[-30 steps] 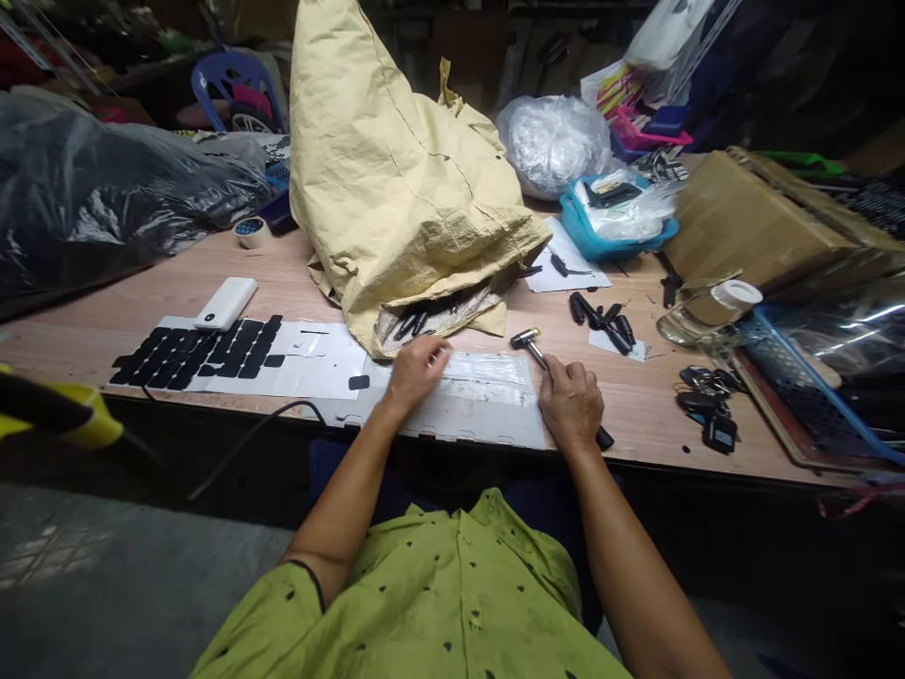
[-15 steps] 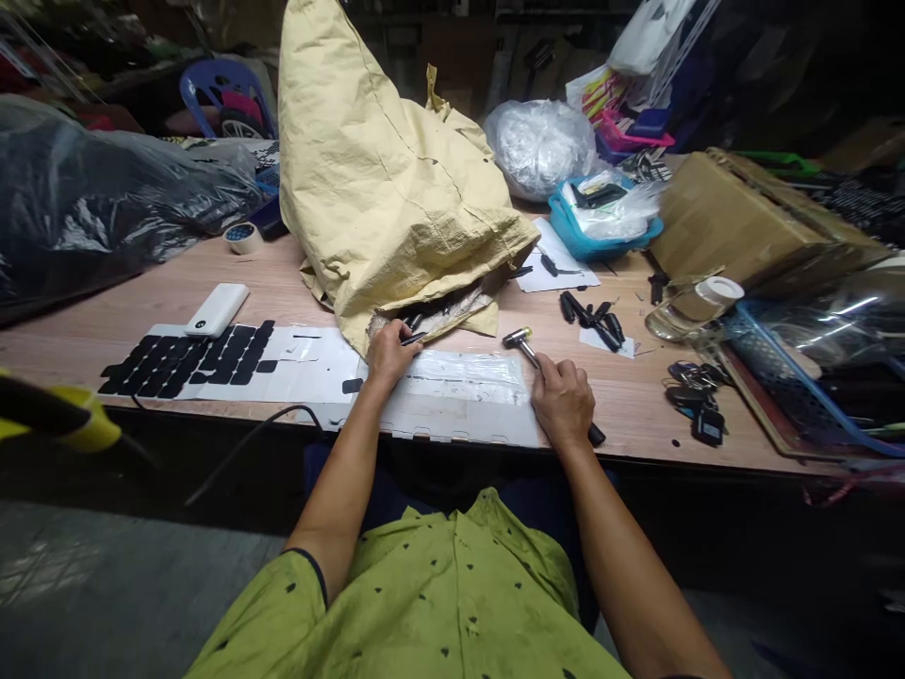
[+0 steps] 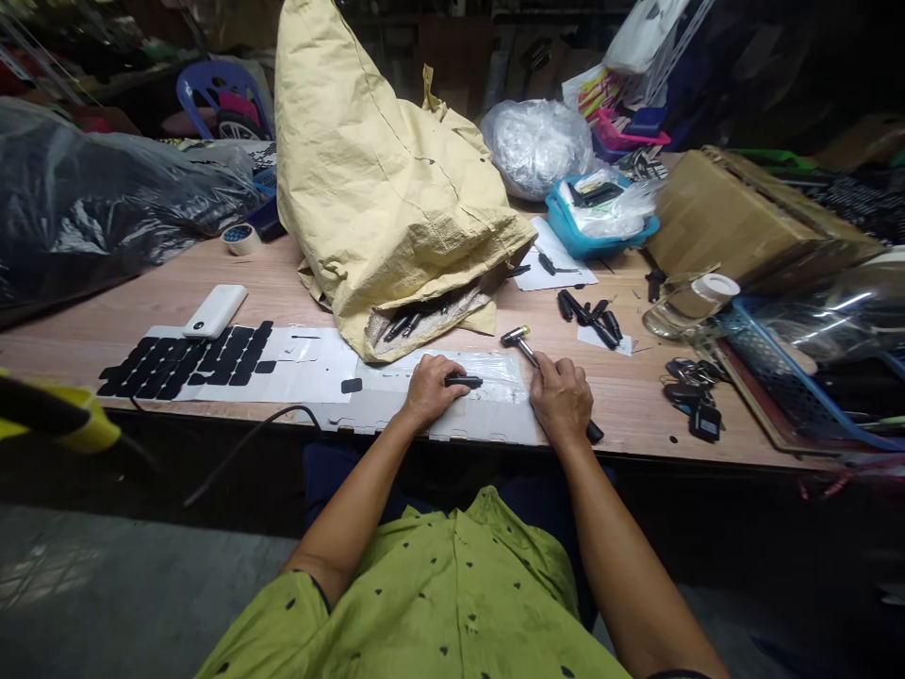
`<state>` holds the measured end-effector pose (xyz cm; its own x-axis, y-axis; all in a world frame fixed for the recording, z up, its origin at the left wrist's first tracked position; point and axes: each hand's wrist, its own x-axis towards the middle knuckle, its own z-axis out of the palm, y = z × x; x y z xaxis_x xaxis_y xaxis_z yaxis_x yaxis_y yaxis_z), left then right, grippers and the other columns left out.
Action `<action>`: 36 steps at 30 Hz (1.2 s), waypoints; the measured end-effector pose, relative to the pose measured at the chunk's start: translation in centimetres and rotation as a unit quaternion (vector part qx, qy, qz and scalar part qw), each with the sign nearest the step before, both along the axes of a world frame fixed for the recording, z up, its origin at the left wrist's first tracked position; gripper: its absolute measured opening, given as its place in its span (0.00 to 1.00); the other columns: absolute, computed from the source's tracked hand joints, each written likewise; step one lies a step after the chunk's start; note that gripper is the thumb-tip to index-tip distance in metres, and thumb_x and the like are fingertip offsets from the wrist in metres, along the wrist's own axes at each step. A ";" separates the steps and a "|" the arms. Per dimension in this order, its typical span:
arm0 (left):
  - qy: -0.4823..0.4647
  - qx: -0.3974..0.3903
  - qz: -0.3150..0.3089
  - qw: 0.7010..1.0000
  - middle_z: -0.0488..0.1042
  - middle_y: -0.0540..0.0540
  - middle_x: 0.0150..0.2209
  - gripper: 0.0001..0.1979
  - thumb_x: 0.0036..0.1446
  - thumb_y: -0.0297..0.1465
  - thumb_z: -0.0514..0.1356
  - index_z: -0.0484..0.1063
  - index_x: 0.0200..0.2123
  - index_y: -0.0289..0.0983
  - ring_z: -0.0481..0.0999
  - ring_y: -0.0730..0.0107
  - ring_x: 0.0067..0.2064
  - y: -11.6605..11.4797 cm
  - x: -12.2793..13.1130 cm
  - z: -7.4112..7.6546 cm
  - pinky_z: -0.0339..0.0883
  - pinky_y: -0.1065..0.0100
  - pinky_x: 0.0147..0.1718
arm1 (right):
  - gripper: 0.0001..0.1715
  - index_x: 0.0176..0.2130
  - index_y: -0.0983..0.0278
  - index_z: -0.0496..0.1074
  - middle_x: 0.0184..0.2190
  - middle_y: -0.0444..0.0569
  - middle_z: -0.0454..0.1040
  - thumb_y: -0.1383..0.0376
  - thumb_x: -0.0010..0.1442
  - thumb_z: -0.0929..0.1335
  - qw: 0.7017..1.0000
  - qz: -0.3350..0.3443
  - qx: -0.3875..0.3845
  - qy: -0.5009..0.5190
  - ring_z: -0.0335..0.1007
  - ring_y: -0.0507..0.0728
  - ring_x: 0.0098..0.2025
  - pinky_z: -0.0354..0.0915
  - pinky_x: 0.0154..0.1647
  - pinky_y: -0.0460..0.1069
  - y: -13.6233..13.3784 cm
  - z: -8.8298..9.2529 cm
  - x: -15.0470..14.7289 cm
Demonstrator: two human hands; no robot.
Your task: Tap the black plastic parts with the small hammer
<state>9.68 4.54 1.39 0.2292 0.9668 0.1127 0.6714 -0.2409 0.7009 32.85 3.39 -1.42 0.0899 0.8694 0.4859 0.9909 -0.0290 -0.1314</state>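
Note:
My left hand (image 3: 433, 390) grips a short black rod-shaped piece (image 3: 464, 381), lying roughly level just over the taped white board (image 3: 487, 417) at the table's front edge. In my right hand (image 3: 562, 401) is a small hammer (image 3: 521, 343); its yellow-tipped head points away from me and its black handle end shows below my palm. Behind my left hand, a big yellow sack (image 3: 403, 207) slumps with its mouth towards me. Several similar black pieces (image 3: 410, 322) show inside that mouth.
Rows of black strips (image 3: 184, 363) lie left, beside a white power bank (image 3: 216, 311). To the right are loose black parts (image 3: 594, 316), keys (image 3: 697, 396), a jar (image 3: 693, 306) and a blue basket (image 3: 784, 363). A teal basket (image 3: 590, 240) and cardboard box (image 3: 735, 207) stand behind.
My left hand has come out of the sack's mouth, towards me and to the right, with the black piece in it. My right hand keeps the hammer in nearly the same place.

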 end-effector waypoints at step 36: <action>0.018 0.020 -0.089 0.996 0.71 0.45 0.37 0.09 0.61 0.33 0.64 0.83 0.43 0.44 0.68 0.59 0.45 0.9 -0.5 -1.1 0.65 0.59 0.50 | 0.24 0.59 0.57 0.74 0.40 0.51 0.78 0.62 0.70 0.59 0.947 0.194 -0.051 0.252 0.76 0.57 0.42 0.71 0.43 0.50 -8.1 2.0 -4.6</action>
<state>9.17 5.48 0.29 0.4004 0.9056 0.1398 0.6404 -0.3857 0.6642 28.26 -4.68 0.59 -0.0470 0.9246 0.3780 0.7414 0.2859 -0.6071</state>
